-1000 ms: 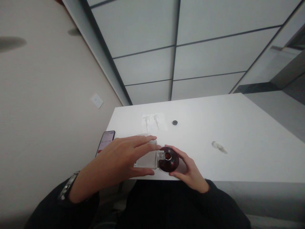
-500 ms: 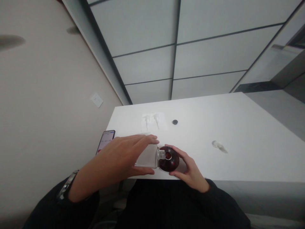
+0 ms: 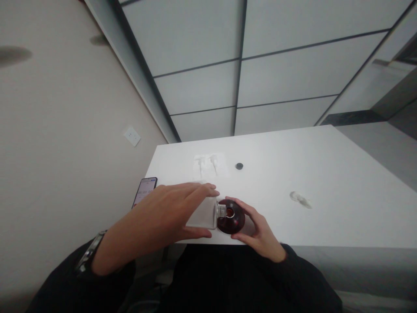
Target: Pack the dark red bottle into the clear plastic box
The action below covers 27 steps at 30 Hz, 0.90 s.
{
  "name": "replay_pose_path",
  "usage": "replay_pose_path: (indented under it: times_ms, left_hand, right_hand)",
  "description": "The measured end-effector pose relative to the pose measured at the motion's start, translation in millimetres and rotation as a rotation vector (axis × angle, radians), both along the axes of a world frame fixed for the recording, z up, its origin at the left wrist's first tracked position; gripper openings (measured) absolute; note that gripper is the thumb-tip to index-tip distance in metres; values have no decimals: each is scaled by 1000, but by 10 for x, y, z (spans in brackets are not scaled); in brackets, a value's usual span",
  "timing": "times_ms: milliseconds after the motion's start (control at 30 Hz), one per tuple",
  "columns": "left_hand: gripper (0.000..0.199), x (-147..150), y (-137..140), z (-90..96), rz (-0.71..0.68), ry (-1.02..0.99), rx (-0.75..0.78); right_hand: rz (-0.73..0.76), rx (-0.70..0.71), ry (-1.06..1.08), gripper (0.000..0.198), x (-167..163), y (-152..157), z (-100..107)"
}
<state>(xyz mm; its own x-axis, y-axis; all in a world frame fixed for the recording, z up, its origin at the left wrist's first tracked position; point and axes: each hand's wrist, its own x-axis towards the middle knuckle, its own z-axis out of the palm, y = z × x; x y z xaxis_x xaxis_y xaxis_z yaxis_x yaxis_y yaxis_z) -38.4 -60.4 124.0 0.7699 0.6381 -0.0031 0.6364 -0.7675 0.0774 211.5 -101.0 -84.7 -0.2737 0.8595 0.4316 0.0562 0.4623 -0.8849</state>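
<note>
My left hand (image 3: 176, 208) is wrapped round a clear bottle (image 3: 203, 214) with a threaded neck, tipped on its side. Its mouth points right and lies right at the opening of a dark red-brown round bottle (image 3: 236, 219). That second bottle stands near the table's front edge, with its uncapped mouth facing up. Fingers and thumb of my right hand (image 3: 256, 228) clasp it from the right side. Whether liquid runs between the two mouths is too small to make out.
Two white pump heads (image 3: 207, 165) lie on a white sheet at the back of the white table (image 3: 325, 174). A small dark round cap (image 3: 239, 166) is to their right. Farther right lies a translucent whitish piece (image 3: 300, 199). At the left edge rests a phone (image 3: 145, 190).
Almost nothing differs. The clear bottle in my left hand has shifted very slightly right; my right hand keeps the dark bottle in place.
</note>
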Motion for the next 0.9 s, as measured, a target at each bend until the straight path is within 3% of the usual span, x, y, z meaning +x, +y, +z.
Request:
replay_pose_path:
  times_ms: [900]
  left_hand:
    - [69,97,-7,175,-11,140,25]
  right_hand:
    - [0,10,0,81,-6,-1,-14]
